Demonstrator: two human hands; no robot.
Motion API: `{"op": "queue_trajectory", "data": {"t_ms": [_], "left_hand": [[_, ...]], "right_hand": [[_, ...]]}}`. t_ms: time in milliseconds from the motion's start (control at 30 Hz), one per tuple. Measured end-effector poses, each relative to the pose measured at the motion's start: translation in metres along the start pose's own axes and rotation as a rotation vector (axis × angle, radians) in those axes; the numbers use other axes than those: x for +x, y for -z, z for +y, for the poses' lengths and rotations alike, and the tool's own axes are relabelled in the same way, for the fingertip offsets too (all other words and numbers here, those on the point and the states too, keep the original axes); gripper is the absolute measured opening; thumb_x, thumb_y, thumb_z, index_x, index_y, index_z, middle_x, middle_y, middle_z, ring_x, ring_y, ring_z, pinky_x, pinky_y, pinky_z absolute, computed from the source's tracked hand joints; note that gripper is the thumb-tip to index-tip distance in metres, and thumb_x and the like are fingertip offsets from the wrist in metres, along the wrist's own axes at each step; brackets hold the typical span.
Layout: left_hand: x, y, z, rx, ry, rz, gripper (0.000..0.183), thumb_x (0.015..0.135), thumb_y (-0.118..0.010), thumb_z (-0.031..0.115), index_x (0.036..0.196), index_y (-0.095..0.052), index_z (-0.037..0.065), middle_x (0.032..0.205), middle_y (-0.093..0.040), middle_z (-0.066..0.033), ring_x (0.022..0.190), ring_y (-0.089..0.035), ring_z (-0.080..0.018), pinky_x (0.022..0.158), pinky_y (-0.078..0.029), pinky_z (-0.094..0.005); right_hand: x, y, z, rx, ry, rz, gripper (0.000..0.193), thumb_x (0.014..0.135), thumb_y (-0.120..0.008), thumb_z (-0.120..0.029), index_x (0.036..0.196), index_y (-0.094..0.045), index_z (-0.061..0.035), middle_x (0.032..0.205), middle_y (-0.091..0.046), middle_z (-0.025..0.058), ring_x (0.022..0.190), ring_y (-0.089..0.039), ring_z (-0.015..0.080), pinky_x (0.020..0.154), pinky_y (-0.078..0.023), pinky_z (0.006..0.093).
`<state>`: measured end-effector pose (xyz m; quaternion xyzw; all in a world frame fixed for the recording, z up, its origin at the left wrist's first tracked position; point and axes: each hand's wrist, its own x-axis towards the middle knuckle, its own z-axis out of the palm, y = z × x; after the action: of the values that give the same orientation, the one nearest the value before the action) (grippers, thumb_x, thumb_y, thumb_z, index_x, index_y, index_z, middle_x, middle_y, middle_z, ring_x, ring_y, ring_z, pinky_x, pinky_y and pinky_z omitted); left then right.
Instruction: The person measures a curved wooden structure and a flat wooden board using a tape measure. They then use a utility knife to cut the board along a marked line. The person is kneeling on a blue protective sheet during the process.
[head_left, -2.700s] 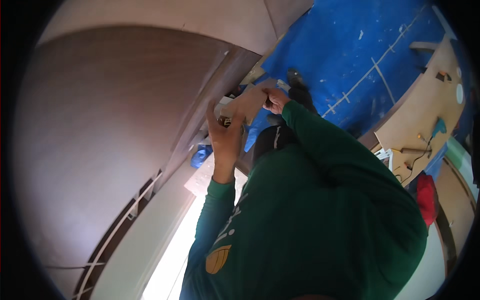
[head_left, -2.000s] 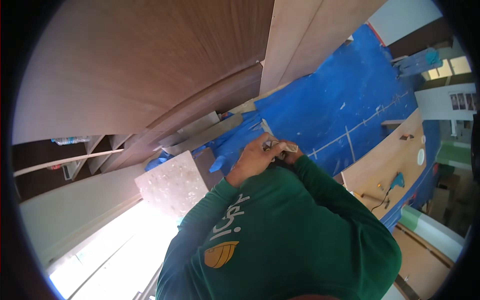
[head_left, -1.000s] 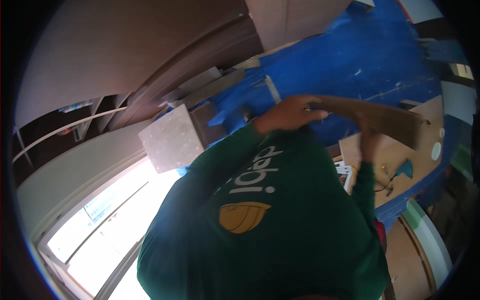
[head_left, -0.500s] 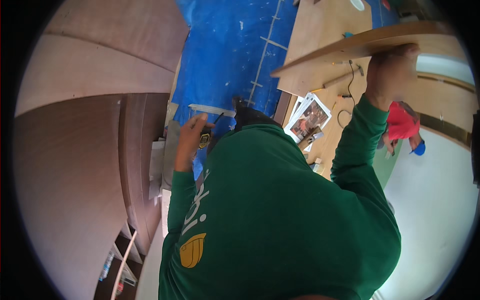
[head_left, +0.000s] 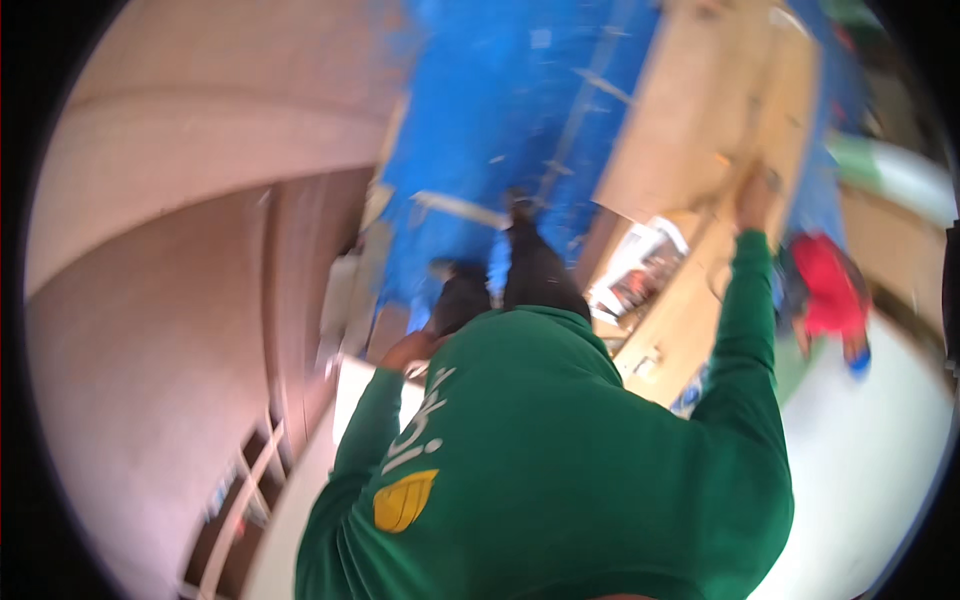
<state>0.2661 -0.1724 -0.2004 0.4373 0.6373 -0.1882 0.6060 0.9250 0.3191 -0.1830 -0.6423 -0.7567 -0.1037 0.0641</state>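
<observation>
My right hand (head_left: 755,203) reaches out over the wooden workbench (head_left: 668,352), its fingers smeared by motion. Whether it grips one of the tools lying there cannot be made out. Close to my left hip is my left hand (head_left: 408,350), partly covered by the green sweatshirt and blurred; its fingers and anything in them are hidden. Printed sheets (head_left: 640,268) with pictures lie on the bench, nearer to me than the right hand.
A blue sheet (head_left: 480,120) covers the floor ahead. Brown wood panels (head_left: 170,310) rise on my left, above a shelf unit (head_left: 235,510). Beyond the bench at right, a person in a red shirt (head_left: 830,285) bends over.
The wooden board has left my right hand, which has lowered to the bench. My left hand has drawn back to my hip, and its tape measure no longer shows. The view has shifted and blurred.
</observation>
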Motion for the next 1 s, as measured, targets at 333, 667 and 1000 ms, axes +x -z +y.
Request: {"op": "queue_trajectory", "data": {"t_ms": [333, 667, 1000], "left_hand": [[-0.151, 0.015, 0.074, -0.695, 0.225, -0.077, 0.03, 0.099, -0.062, 0.024, 0.112, -0.078, 0.002, 0.099, -0.078, -0.0114, 0.091, -0.068, -0.0182, 0.087, -0.053, -0.0348], [-0.135, 0.016, 0.085, -0.654, 0.321, -0.096, 0.037, 0.101, -0.063, 0.035, 0.098, -0.078, 0.001, 0.086, -0.074, -0.0106, 0.082, -0.065, -0.0194, 0.081, -0.051, -0.0377], [-0.1, 0.037, -0.016, -0.94, 0.228, -0.05, 0.035, 0.095, -0.077, 0.037, 0.105, -0.069, 0.005, 0.076, -0.064, -0.0034, 0.062, -0.055, -0.0103, 0.056, -0.042, -0.0278]], "right_hand": [[-0.031, -0.182, -0.04, 0.247, -0.897, -0.393, 0.091, 0.099, -0.037, -0.072, 0.125, -0.066, 0.0109, 0.124, -0.068, 0.032, 0.117, -0.065, 0.048, 0.103, -0.049, 0.0557], [-0.02, -0.198, -0.056, 0.234, -1.017, -0.437, 0.1, 0.097, -0.031, -0.077, 0.129, -0.062, 0.0122, 0.13, -0.063, 0.036, 0.124, -0.06, 0.0512, 0.11, -0.044, 0.0569], [-0.021, -0.18, -0.044, -0.022, -0.379, -0.507, 0.073, 0.099, -0.053, -0.061, 0.135, -0.063, 0.0018, 0.126, -0.071, 0.0229, 0.118, -0.067, 0.0374, 0.099, -0.054, 0.0463]]}}
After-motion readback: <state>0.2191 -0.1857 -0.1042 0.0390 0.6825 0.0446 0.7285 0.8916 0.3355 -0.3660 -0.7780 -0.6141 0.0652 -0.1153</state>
